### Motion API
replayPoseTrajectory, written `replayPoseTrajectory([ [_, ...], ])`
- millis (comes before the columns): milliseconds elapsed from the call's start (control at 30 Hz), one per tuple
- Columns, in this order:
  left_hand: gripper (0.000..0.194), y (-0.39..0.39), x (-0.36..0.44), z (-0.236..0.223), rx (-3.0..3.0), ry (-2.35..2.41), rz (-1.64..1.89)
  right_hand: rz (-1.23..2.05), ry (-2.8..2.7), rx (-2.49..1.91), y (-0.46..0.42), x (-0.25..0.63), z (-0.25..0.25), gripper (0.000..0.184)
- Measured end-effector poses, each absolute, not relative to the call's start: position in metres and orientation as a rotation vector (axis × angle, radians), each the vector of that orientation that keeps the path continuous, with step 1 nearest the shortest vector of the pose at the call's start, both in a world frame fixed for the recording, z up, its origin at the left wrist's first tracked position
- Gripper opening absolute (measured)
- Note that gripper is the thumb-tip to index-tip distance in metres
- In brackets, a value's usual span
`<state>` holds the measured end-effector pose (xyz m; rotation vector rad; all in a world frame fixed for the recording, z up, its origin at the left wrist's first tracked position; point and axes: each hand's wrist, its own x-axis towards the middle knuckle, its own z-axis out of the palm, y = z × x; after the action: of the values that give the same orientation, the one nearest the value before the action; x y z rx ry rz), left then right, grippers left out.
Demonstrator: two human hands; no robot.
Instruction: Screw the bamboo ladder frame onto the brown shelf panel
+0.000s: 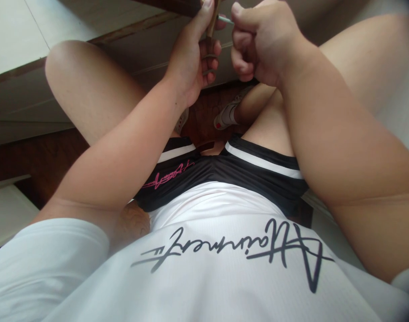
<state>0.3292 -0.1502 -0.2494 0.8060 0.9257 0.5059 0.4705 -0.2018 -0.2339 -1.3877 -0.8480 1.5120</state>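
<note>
At the top of the head view, my left hand [190, 56] is closed on a thin brown strip [211, 29], which stands nearly upright between the thumb and fingers. Its upper end runs out of the frame. My right hand [266, 40] is beside it, fingers curled, pinching a thin pale stick [226, 19] between thumb and forefinger. The stick points left and its tip is at the brown strip; whether it touches or goes into the strip I cannot tell. Both hands are raised between my knees.
A pale tabletop [13, 38] with a worn brown edge lies at the upper left, close to my knee. Below the hands are a shoe [221, 121] and the dark reddish floor [200, 105]. Another pale panel [8, 214] stands at the lower left.
</note>
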Motion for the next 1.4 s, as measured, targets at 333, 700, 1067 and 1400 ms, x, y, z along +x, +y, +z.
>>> replayPoseTrajectory([
  [333,0.040,-0.150,0.330,-0.250,0.730,0.905,0.529,1.233,-0.923,-1.448,-0.196,0.469,-0.240,0.047],
  [700,0.042,-0.151,0.331,-0.242,0.801,0.973,0.516,0.735,-1.424,-1.542,-0.197,0.475,-0.256,0.055],
  [1067,0.042,-0.154,0.330,-0.247,0.837,0.929,0.499,1.782,-0.704,-1.347,-0.201,0.480,-0.229,0.046],
  [1400,0.035,-0.148,0.329,-0.252,0.866,0.967,0.495,0.898,-1.230,-1.554,-0.195,0.469,-0.247,0.056],
])
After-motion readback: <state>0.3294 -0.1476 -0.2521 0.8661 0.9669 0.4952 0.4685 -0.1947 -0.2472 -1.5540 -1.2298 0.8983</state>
